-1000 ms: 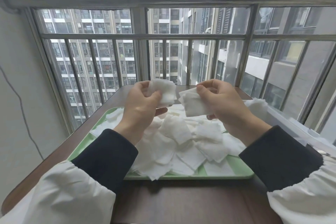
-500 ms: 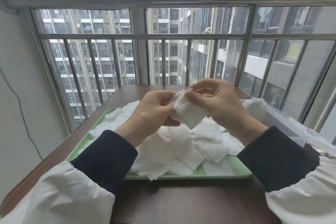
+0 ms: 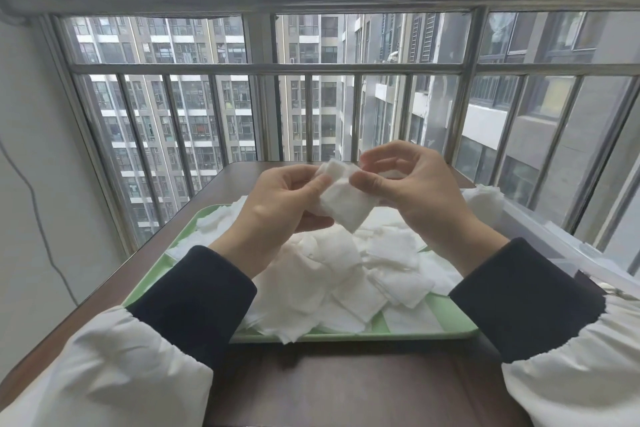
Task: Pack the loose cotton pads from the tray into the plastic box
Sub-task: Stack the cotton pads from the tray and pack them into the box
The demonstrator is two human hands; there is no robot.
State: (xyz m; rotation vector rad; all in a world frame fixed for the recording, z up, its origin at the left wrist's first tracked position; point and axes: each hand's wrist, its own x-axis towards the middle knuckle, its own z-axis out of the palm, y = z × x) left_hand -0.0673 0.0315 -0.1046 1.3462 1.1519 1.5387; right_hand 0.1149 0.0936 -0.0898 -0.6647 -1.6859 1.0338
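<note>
- One view only, head-worn, wide-angle; nothing shared with a second view.
- Faces forward and slightly down, across a brown table (image 3: 339, 388) toward a barred window (image 3: 346, 107) at the far side.
- Sits close: both sleeves fill the near corners, left hand (image 3: 277, 208) and right hand (image 3: 412, 191) raised at the middle.
- Green tray (image 3: 453, 319) lies below the hands, at mid-depth.
- Clear plastic box (image 3: 554, 239) cut off at the right edge.
- Straight lines bow toward the edges.
</note>
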